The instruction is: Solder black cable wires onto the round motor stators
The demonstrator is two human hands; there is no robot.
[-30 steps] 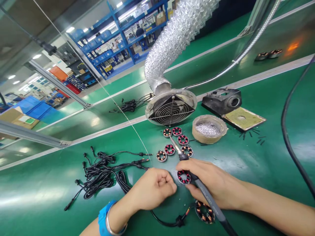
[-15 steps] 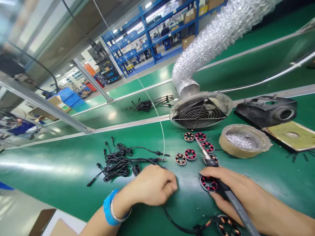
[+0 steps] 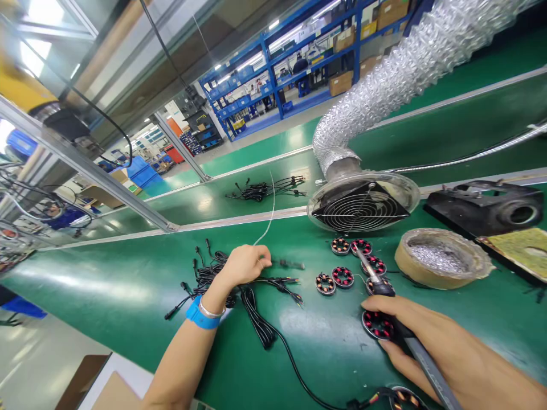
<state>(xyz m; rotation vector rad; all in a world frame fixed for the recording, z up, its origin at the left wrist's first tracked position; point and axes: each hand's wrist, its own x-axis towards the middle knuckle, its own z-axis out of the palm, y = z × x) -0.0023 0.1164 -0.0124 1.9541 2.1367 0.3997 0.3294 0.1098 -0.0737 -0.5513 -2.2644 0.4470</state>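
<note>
My left hand (image 3: 245,265) is closed over the pile of black cables (image 3: 209,273), fingers pinched on a black cable (image 3: 290,264) whose end is blurred. A thin solder wire (image 3: 270,219) runs down to this hand. In my right hand (image 3: 436,341) is a soldering iron (image 3: 421,356), tip pointing away over the coils. A ring-shaped coil with red windings (image 3: 378,326) sits at the same hand's fingertips. Several more ring coils (image 3: 342,277) lie beyond. Near the front edge, another coil (image 3: 405,398) is joined to a looped black cable (image 3: 258,319).
A round fume extractor (image 3: 363,208) on a silver hose (image 3: 384,85) stands behind the coils. On the right are a tape-wrapped dish of solder bits (image 3: 442,259), a black iron stand (image 3: 487,208) and a yellow sponge (image 3: 519,250). More cables (image 3: 267,189) lie behind the rail.
My left hand has moved away from me and left, from the bench front onto the cable pile, and a cable end moves with it. My right hand keeps its hold on the soldering iron.
</note>
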